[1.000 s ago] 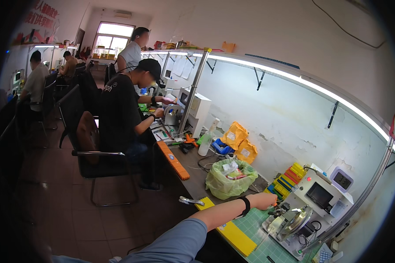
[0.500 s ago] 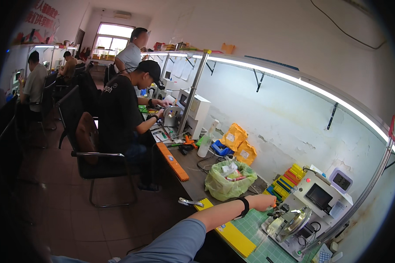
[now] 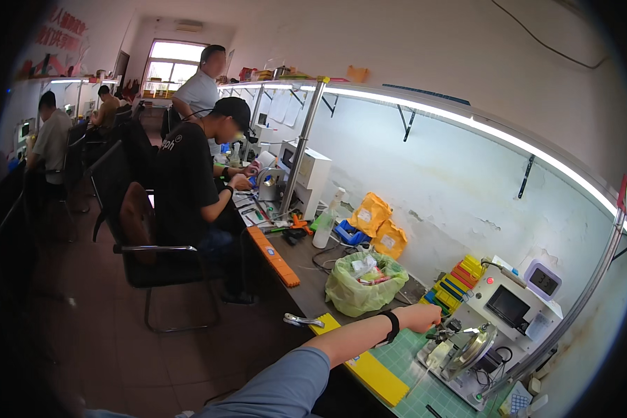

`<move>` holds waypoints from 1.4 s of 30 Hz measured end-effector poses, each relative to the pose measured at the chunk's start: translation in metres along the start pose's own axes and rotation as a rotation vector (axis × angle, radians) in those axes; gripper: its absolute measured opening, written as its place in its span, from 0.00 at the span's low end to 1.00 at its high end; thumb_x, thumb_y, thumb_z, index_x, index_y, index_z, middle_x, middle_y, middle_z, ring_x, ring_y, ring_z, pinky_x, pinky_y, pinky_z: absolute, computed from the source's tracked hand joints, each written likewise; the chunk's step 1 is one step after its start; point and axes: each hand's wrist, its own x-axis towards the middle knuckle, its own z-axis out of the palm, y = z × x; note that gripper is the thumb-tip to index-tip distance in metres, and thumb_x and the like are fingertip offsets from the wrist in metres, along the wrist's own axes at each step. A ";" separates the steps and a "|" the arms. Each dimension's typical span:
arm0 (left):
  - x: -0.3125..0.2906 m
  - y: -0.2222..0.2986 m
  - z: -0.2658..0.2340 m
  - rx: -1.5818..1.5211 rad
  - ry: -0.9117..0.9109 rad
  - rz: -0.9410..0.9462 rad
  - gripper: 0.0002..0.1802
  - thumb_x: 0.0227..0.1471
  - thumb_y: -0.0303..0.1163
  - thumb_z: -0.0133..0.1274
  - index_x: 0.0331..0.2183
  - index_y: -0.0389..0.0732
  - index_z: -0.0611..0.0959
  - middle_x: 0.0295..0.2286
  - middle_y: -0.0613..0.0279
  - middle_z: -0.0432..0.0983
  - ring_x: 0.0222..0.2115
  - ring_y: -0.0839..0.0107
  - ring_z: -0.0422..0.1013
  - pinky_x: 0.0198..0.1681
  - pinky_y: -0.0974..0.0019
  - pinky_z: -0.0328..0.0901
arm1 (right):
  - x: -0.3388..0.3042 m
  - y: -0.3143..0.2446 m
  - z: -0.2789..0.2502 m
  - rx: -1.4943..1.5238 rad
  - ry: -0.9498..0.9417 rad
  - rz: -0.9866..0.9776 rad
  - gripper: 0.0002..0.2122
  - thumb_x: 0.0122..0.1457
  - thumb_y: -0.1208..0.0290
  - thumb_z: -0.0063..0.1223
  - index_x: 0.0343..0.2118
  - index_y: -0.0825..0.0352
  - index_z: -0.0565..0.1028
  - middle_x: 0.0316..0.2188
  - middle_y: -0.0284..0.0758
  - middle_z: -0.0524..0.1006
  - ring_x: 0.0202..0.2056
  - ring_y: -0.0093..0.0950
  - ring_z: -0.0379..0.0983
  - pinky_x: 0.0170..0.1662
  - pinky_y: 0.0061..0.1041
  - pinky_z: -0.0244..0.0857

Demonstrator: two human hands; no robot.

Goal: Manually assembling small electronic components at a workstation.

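Note:
My left hand (image 3: 422, 318) reaches out over the bench, with a black band around the wrist. Its fingers are closed; what they hold, if anything, is hidden. Right beside it stand the stacked small bins (image 3: 455, 285) in yellow, red, blue and green. A white bench machine (image 3: 512, 306) with a dark screen is just to the right, and the round metal disc (image 3: 470, 352) on its front lies close to the fingers. Under the hand is a green gridded cutting mat (image 3: 425, 373). My right hand is out of view.
A bin with a light green bag (image 3: 359, 296) stands left of my hand. Yellow strip (image 3: 380, 380) and orange strip (image 3: 275, 258) line the bench edge. Beyond are a spray bottle (image 3: 325, 223), yellow packages (image 3: 373, 216) and a metal post (image 3: 303, 150). A co-worker in black (image 3: 184, 174) sits at the bench.
An orange bit that showed at my left fingertips is no longer visible. My left hand has shifted very slightly. The seated co-worker's hands have moved a little left, and the view has shifted slightly.

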 end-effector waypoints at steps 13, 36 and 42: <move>0.007 -0.013 0.012 0.002 0.066 0.015 0.05 0.40 0.17 0.50 0.23 0.30 0.81 0.24 0.41 0.75 0.29 0.43 0.74 0.32 0.49 0.68 | -0.003 -0.035 0.001 -0.060 0.065 0.110 0.18 0.67 0.62 0.46 0.50 0.71 0.76 0.49 0.51 0.75 0.52 0.49 0.71 0.55 0.39 0.65; 0.005 0.003 -0.003 0.035 0.043 -0.025 0.08 0.47 0.21 0.50 0.27 0.33 0.84 0.30 0.44 0.78 0.34 0.47 0.76 0.37 0.50 0.70 | -0.002 -0.015 0.000 -0.034 0.039 0.077 0.18 0.69 0.62 0.44 0.50 0.73 0.75 0.49 0.51 0.75 0.52 0.49 0.71 0.56 0.38 0.64; 0.010 0.002 -0.004 0.102 -0.040 -0.041 0.08 0.47 0.22 0.51 0.27 0.33 0.85 0.29 0.45 0.79 0.33 0.47 0.77 0.37 0.50 0.71 | -0.002 -0.012 -0.004 0.033 0.011 0.040 0.18 0.68 0.62 0.44 0.50 0.73 0.75 0.50 0.52 0.75 0.52 0.49 0.71 0.56 0.38 0.64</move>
